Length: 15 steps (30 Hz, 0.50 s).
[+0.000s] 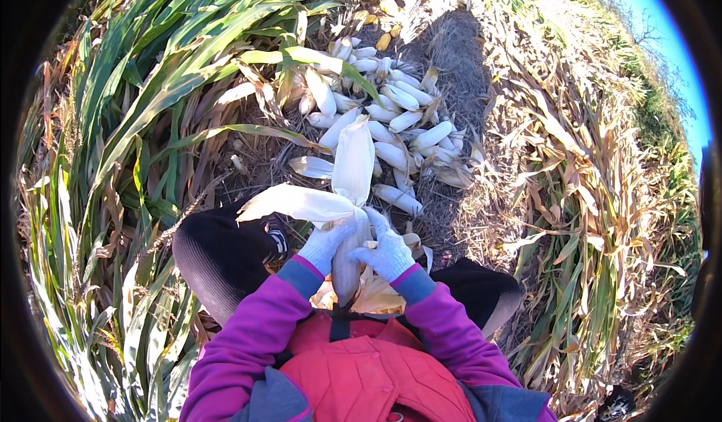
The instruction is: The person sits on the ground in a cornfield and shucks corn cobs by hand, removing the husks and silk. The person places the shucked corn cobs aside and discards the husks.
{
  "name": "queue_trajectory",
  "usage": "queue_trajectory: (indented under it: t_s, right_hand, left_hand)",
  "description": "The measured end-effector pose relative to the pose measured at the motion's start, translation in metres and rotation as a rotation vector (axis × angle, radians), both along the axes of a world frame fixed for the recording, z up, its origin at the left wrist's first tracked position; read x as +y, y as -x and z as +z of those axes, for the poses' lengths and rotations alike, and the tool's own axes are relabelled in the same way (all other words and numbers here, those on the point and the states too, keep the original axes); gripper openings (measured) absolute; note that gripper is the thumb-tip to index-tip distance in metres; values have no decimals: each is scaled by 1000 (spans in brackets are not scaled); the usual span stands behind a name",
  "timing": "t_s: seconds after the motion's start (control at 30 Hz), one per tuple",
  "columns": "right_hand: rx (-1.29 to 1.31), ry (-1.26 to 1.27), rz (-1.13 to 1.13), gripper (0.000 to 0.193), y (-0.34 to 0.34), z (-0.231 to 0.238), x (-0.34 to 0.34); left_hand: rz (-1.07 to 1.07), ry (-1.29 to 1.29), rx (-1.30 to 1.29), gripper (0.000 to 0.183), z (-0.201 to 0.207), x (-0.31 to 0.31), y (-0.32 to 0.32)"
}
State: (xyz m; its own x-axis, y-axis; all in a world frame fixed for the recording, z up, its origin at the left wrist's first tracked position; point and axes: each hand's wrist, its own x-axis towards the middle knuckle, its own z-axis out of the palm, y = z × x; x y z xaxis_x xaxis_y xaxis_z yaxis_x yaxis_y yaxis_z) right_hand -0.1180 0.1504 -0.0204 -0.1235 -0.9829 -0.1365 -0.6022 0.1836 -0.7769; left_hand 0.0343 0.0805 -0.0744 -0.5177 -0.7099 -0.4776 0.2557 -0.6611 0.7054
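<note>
An ear of corn [347, 271] is upright between my hands, its lower tip near my lap. Pale husk leaves [353, 159] spread away from its far end, one pointing forward and another out to the left. My left hand [329, 246], in a white knitted glove, is closed around the ear's left side. On the other side my right hand [386, 250], gloved alike, grips the ear with its fingers curled near the base of the husk leaves. How much of the ear is still covered by husk is hard to tell.
Ahead lies a pile of pale corn ears [402, 95], with a yellow ear [383, 41] at its far edge. Green and dry corn stalks [150, 113] lie thickly on the left, and dry stalks [579, 174] on the right. Loose husks [378, 294] lie between my bent knees.
</note>
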Motion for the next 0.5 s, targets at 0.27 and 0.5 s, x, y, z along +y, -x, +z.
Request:
queue_trajectory:
  t_s: [0.27,0.5]
  right_hand:
    - [-33,363,125,51,30,58,-25]
    - [356,121,378,67,17,16,-32]
  left_hand:
    - [-215,215,6,55,18,12,-5]
    - [-555,341,-379,66,9,36,7]
